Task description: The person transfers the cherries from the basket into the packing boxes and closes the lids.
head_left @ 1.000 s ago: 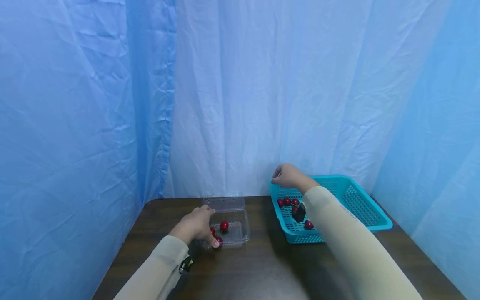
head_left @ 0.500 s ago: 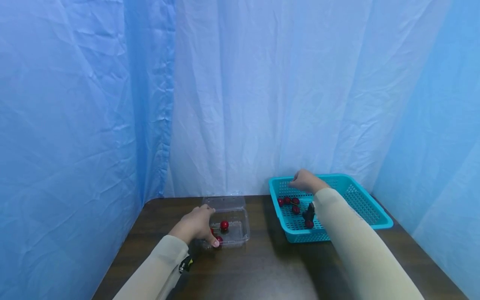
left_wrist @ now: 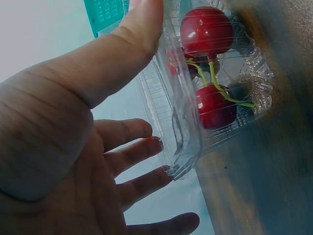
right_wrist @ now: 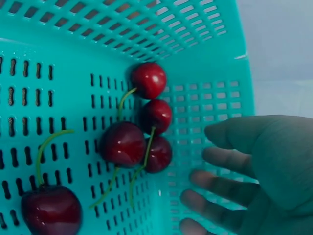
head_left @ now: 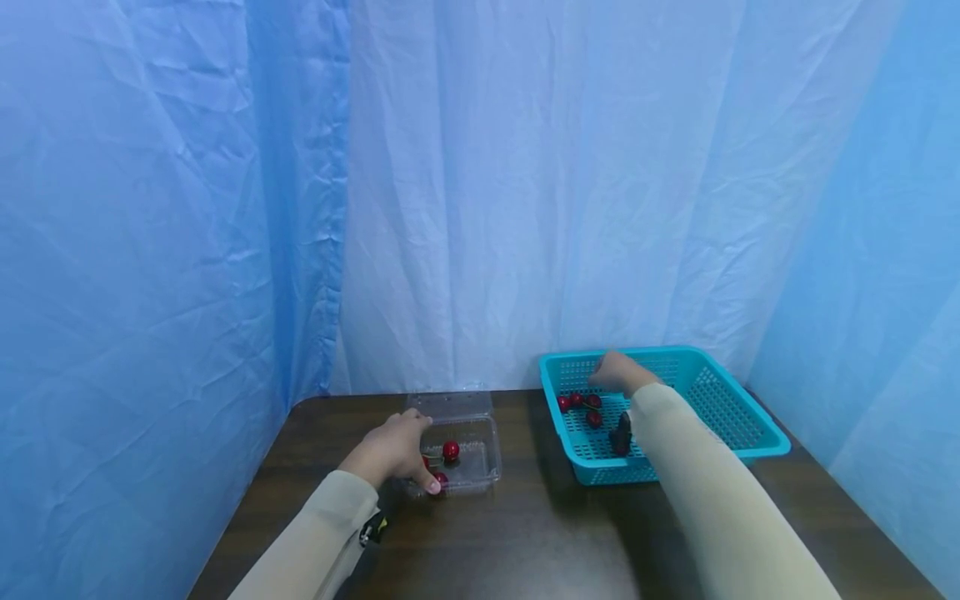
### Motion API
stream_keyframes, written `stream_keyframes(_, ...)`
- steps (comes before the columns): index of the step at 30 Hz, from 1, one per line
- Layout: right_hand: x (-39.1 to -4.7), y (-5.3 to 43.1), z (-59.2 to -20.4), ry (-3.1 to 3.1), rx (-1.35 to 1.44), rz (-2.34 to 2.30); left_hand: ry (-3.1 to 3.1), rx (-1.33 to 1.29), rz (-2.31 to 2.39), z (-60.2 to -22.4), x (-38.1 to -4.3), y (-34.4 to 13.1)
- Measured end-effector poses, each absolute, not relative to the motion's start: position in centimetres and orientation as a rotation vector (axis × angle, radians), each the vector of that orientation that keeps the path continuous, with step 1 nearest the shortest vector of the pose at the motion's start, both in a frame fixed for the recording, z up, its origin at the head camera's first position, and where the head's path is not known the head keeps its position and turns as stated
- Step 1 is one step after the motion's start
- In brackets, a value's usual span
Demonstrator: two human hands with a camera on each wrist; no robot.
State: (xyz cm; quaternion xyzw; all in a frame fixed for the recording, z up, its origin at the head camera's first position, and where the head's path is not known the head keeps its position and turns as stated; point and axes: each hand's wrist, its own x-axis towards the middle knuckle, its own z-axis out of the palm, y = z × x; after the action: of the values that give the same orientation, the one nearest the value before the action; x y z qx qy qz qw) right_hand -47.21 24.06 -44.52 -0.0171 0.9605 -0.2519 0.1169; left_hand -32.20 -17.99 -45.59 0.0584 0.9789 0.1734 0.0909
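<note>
Looking at cherries (right_wrist: 122, 145) in the teal basket (right_wrist: 195, 63), prob light, firm, slick and easily bruised, so pinch gently by the stem (right_wrist: 38, 164). Got right hand (right_wrist: 274, 171) just beside, fingers apart, holding nothing; left hand (left_wrist: 73, 142) spread too, touching the clear box (left_wrist: 188, 129) with more cherries inside

In the head view, the left hand (head_left: 393, 450) hides part of the clear container (head_left: 472, 467), and the right sleeve (head_left: 720, 492) part of the basket (head_left: 723, 404). The right wrist view's lower edge crops the lowest cherry (right_wrist: 51, 210).
</note>
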Motion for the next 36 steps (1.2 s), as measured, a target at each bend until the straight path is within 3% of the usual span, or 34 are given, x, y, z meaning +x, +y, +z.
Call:
stream_keyframes(16, -46.3, 23.1, -45.2, 2.768, -0.184, -0.631, 2.907, 0.164, 0.513, -45.6, -32.3, -18.1)
stream_keyframes(24, -46.6, 23.0, -46.0, 2.754, -0.041, -0.611, 2.906, 0.158, 0.52, -45.8, -32.3, -18.2)
stream_keyframes(36, -44.6, 22.3, -44.5, 2.725, -0.045, -0.562, 2.906, 0.154, 0.533, -45.7, -32.1, -18.2)
